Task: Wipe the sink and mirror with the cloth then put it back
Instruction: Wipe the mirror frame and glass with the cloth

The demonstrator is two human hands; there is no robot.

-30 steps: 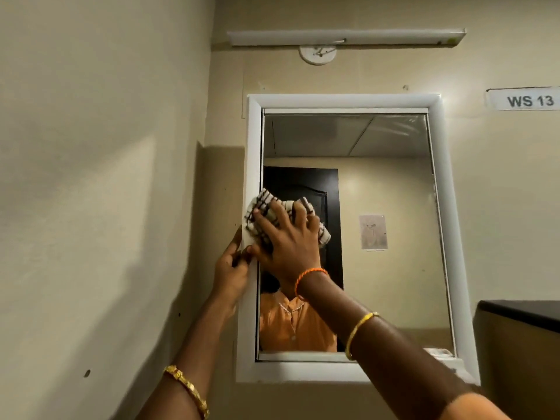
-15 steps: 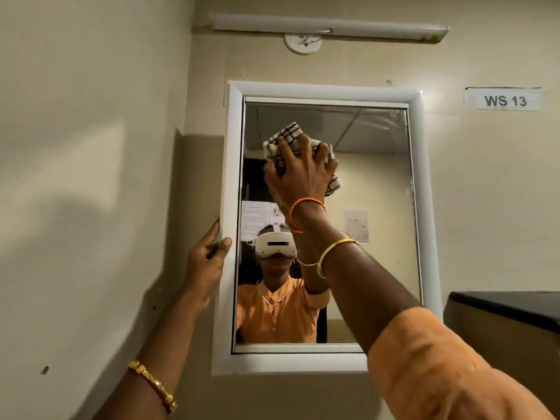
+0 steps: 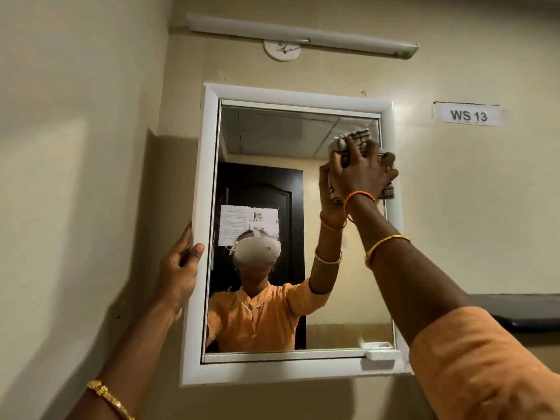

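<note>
A white-framed mirror (image 3: 272, 140) hangs on the beige wall in front of me. My right hand (image 3: 362, 174) holds a bunched checked cloth (image 3: 356, 139) and presses it against the glass at the mirror's upper right corner, fingers spread and curled over it. My left hand (image 3: 178, 271) grips the frame's left edge about halfway up, thumb on the front face. The glass reflects a person in an orange top with a white headset. The sink is out of view.
A tube light (image 3: 303, 34) runs above the mirror. A label reading WS 13 (image 3: 468, 115) is on the wall to the right. A dark counter edge (image 3: 521, 310) juts out at right. A side wall stands close on the left.
My right hand has swept the cloth from the left side of the glass up and across to the upper right corner. My left hand stays on the frame's left edge.
</note>
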